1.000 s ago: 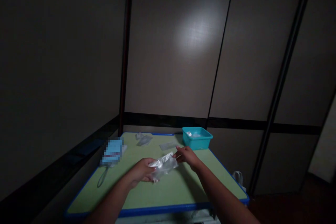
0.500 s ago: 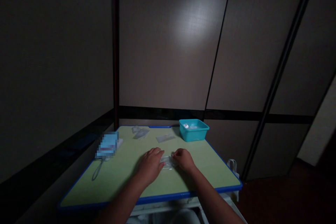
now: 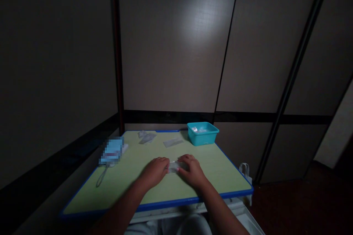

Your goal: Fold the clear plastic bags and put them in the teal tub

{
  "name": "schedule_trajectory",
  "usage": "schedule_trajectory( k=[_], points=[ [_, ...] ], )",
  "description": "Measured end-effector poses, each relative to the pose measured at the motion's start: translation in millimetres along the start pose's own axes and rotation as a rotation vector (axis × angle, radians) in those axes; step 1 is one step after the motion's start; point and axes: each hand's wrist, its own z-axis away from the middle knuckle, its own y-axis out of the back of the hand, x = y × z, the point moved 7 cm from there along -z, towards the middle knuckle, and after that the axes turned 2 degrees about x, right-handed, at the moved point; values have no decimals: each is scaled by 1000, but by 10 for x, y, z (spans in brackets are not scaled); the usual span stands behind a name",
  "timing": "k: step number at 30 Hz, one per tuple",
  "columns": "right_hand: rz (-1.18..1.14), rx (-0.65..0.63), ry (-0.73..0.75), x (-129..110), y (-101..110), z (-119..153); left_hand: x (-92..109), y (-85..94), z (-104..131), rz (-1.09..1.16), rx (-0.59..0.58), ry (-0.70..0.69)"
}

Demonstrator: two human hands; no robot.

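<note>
A small clear plastic bag [image 3: 173, 167] lies between my hands over the pale green table [image 3: 132, 180]. My left hand [image 3: 157, 170] has its fingers closed on the bag's left end. On the right end rests my right hand [image 3: 191, 169], its thumb and fingers apart, touching the plastic. What the bag contains is too small to tell.
A turquoise basket [image 3: 202, 138] with clear packets stands at the table's back right. A flat clear bag [image 3: 173, 142] and crumpled plastic [image 3: 147, 138] lie toward the back. A blurred blue item [image 3: 111, 150] with a strap is at left.
My left hand's fingers have closed on the bag's left end. My right hand has gone from a pinch to a wider spread over the right end.
</note>
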Motion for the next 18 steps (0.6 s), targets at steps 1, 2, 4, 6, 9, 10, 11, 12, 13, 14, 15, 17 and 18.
schedule_trajectory(
  k=[1, 2, 4, 6, 9, 10, 11, 12, 13, 14, 15, 17, 18],
  points=[
    [6, -39, 11, -22, -29, 6, 7, 9, -10, -10, 2, -4],
    [14, -76, 14, -34, -60, 11, 16, 23, -22, -21, 5, -10],
    [41, -138, 5, -41, -115, 19, 33, 69, -47, -39, 15, -27],
    [74, -184, -15, -35, -154, 28, 62, 126, -69, -68, 28, -73],
    [111, -231, -34, -31, -180, 43, 136, 199, -71, -162, 64, -209],
    [116, -240, -34, -32, -184, 47, 157, 211, -60, -195, 78, -256],
    [119, -249, -31, -35, -188, 51, 168, 215, -47, -221, 89, -290],
    [119, -256, -27, -38, -192, 54, 168, 214, -32, -236, 98, -310],
    [119, -267, -21, -42, -198, 58, 161, 207, -16, -246, 102, -321],
    [121, -280, -16, -47, -206, 61, 148, 197, 0, -253, 102, -324],
    [124, -295, -12, -54, -214, 66, 130, 189, 17, -256, 100, -320],
    [141, -323, -1, -79, -220, 78, 77, 186, 49, -258, 87, -292],
    [154, -333, 7, -100, -217, 86, 48, 198, 65, -256, 79, -274]
  ],
)
